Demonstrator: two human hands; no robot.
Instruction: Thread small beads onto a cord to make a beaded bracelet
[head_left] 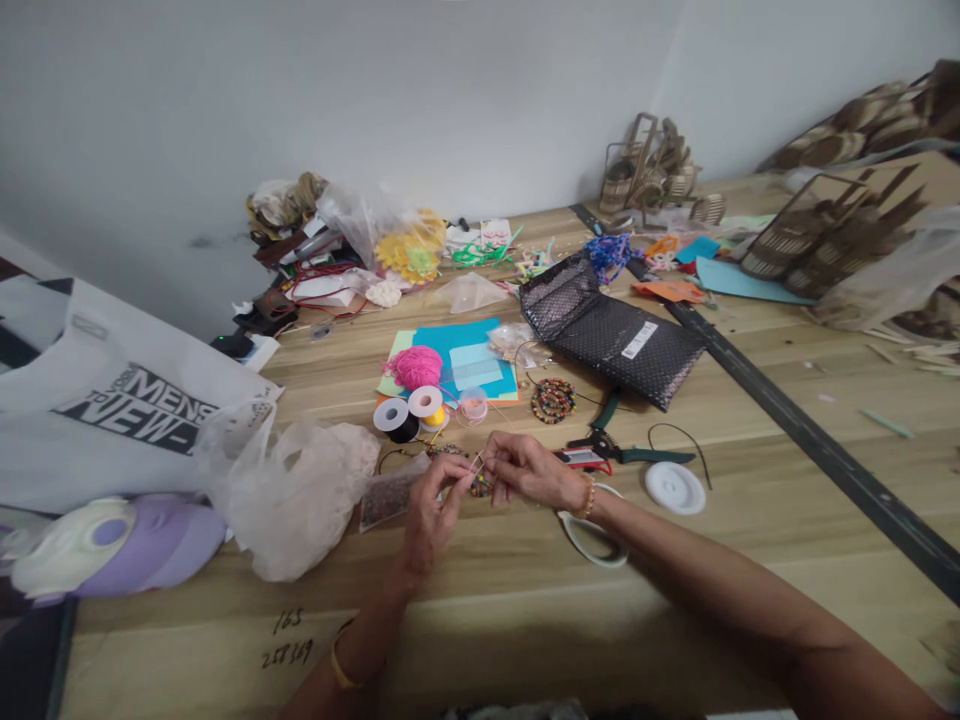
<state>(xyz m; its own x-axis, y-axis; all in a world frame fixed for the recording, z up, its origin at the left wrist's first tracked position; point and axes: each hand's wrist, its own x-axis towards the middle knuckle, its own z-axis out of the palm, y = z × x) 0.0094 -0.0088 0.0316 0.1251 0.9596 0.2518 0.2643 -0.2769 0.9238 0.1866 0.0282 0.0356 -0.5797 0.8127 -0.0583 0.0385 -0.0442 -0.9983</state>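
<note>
My left hand (437, 497) and my right hand (519, 470) meet over the table, each pinching a thin pale cord (477, 463) between the fingertips. Multicoloured beads (480, 486) show just below the fingers; whether they are strung on this cord I cannot tell. Beside my left hand lies a clear bag of small dark beads (386, 495). Beyond the hands are a black thread spool (396, 420), a yellow thread spool (427, 406), a small pale pink spool (472, 404) and a coiled beaded strand (553, 400). Scissors with white handles (596, 535) lie partly under my right wrist.
Green-handled pliers (637, 453) and a white spool (675, 488) lie to the right. A black bubble mailer (615, 335), pink yarn (416, 368) and coloured paper (469, 340) lie farther back. At left are a plastic bag (300, 500) and a purple-and-white object (142, 545).
</note>
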